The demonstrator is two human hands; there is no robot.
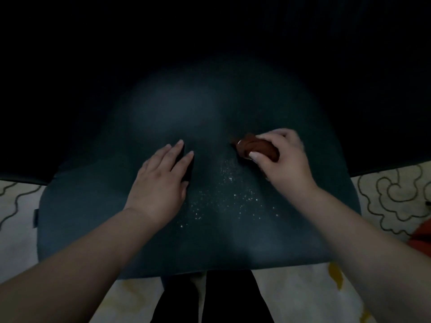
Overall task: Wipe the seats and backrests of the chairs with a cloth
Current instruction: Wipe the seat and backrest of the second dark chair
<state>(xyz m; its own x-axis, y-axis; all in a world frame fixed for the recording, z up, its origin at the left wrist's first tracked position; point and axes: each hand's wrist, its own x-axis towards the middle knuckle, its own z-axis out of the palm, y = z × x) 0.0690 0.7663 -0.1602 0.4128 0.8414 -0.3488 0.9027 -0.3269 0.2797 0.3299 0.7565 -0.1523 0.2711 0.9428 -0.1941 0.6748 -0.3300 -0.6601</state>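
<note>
So this looks like the seat-wiping part of the job, judging by where everything sits. The dark teal padded fabric chair seat (116,229) fills the middle of the frame, and the right hand (283,159) has a bunched-up reddish-brown cloth (255,148) right of centre, fingers and thumb curled round it in a pinch, with the cloth down against the seat as far as I can tell. The left hand (161,183) lies flat on the seat just left of centre, fingers straight and a bit spread, holding nothing; my guess is it's steadying the chair.

There's a scatter of pale specks (224,194) on the seat, lower centre, between the two hands and nearer the front edge than the cloth. So the next move probably needs the cloth dragged down toward the bottom of the frame through that patch, with enough pressure to pick the bits up instead of just pushing them around. The backrest would be in the black upper part of the frame, way too dark to make out, so no idea what state it's in.

Count: one chair seat, one cloth, two hands. Pale floor with dark swirly lines (384,201) at the lower left and right edges, plus something orange-red (419,238) poking in at the right edge.
</note>
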